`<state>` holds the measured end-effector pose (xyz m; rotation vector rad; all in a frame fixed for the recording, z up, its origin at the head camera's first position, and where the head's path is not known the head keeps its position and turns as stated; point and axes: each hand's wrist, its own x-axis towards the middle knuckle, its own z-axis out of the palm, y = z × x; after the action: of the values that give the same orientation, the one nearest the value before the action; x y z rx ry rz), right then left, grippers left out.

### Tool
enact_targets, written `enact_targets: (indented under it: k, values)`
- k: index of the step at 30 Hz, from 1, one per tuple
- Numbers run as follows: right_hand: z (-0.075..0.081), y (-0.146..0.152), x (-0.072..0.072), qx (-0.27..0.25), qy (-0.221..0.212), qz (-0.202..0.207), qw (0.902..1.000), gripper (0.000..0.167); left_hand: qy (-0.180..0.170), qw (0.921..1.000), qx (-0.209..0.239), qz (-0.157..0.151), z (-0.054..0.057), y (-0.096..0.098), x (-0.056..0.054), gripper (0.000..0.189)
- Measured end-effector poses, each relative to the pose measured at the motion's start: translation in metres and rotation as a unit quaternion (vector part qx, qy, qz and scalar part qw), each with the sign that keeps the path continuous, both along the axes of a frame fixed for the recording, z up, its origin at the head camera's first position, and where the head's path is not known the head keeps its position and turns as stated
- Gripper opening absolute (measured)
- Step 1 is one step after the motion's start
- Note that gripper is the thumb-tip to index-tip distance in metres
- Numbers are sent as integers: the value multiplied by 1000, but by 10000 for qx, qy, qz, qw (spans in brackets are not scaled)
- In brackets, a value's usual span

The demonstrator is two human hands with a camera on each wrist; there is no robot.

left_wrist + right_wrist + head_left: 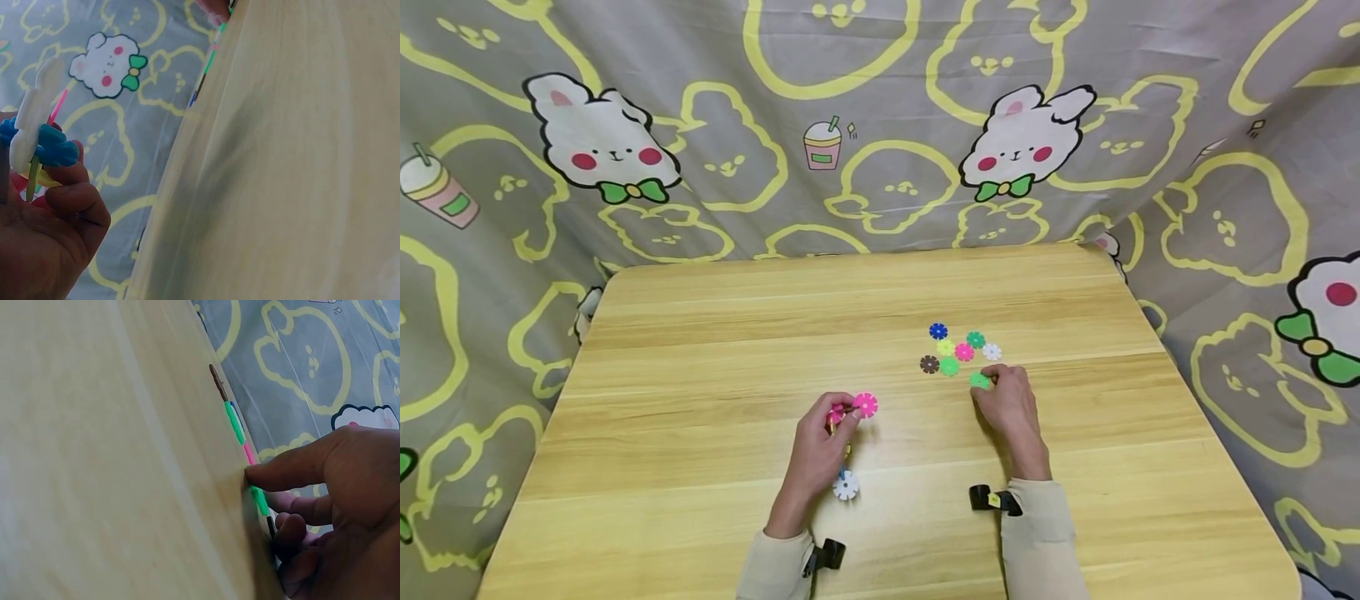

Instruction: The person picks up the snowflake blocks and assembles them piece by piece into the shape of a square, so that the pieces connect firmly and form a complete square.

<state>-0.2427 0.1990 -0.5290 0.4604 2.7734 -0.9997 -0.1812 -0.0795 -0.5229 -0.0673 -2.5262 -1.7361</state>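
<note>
My left hand (820, 437) grips a joined string of notched plastic snowflake discs above the table. A pink disc (866, 406) shows at its fingertips, and a white disc (846, 485) hangs at the lower end. Between them sit yellow pieces and a blue disc (57, 147), partly hidden by the fingers. My right hand (1009, 404) pinches a light green disc (980, 381) low over the tabletop, its thumb and fingers at the edge. In the right wrist view the green disc (259, 501) shows right beside a fingertip.
Just beyond my right hand lies a loose group of flat discs: dark blue (938, 331), yellow (945, 347), teal green (975, 340), pink (964, 352), white (992, 352), brown (929, 364) and green (949, 367). The wooden table (700, 358) meets a patterned curtain (880, 192) behind.
</note>
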Motion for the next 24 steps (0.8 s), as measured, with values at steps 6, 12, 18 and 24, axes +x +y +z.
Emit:
enact_targets:
  k: [6,12,18,24]
  values:
    - [0,0,1,5,48,23,10000,36,-60,10000,8,2,-1,0,0,11]
    - [-2,2,3,114,273,280,9992,32,-132,9999,23,-1,-2,-1,1,11]
    - [-2,1,4,-11,553,505,9972,27,-96,9999,-59,-54,-2,-1,-1,12]
    - [1,-4,2,-533,697,567,9945,32,-115,9999,-49,-25,-2,-1,-1,11]
